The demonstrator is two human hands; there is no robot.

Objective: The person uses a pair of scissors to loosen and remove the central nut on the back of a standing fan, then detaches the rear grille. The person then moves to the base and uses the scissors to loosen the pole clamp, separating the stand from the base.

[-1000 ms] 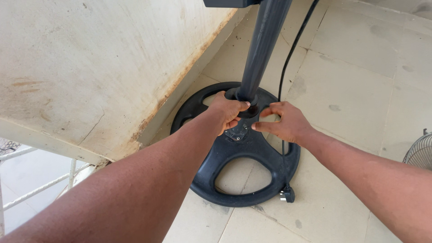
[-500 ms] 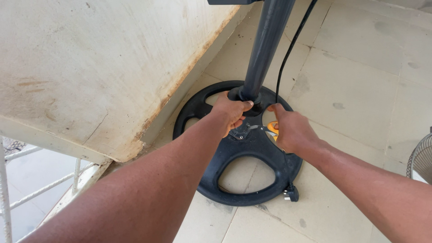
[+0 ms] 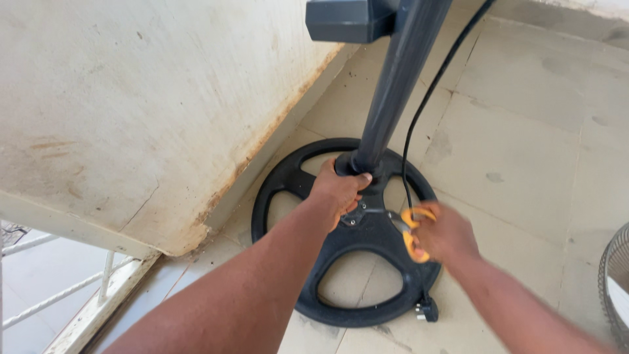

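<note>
- Since a second ago the right hand (image 3: pixel 449 235) has dropped from the collar toward 4 o'clock of the pole's foot and now grips a pair of orange-handled scissors (image 3: pixel 411 231), which it did not hold before; the view has also tipped so the grey control box (image 3: pixel 347 19) shows at 12 o'clock.
- Head view: the left hand (image 3: pixel 339 189) is wrapped tight around the foot of the dark fan pole (image 3: pixel 393 92), right where it meets the hub of the round black spoked base (image 3: pixel 308 288) on the tiled floor (image 3: pixel 524 131).
- Right hand is blurred, fingers closed through the scissor loops; the blades point toward the screw plate on the hub at 9 o'clock of that hand.
- Black power cord (image 3: pixel 426 105) hangs beside the pole; its plug (image 3: pixel 426 308) lies at the base's 5 o'clock edge.
- Progress, as I judge it: pole remains seated in the base, the tool is only just arriving at the screws, so loosening looks barely begun.
- Stained wall (image 3: pixel 131 98) at 10 o'clock, wire fan guard (image 3: pixel 614 275) at 3 o'clock.
</note>
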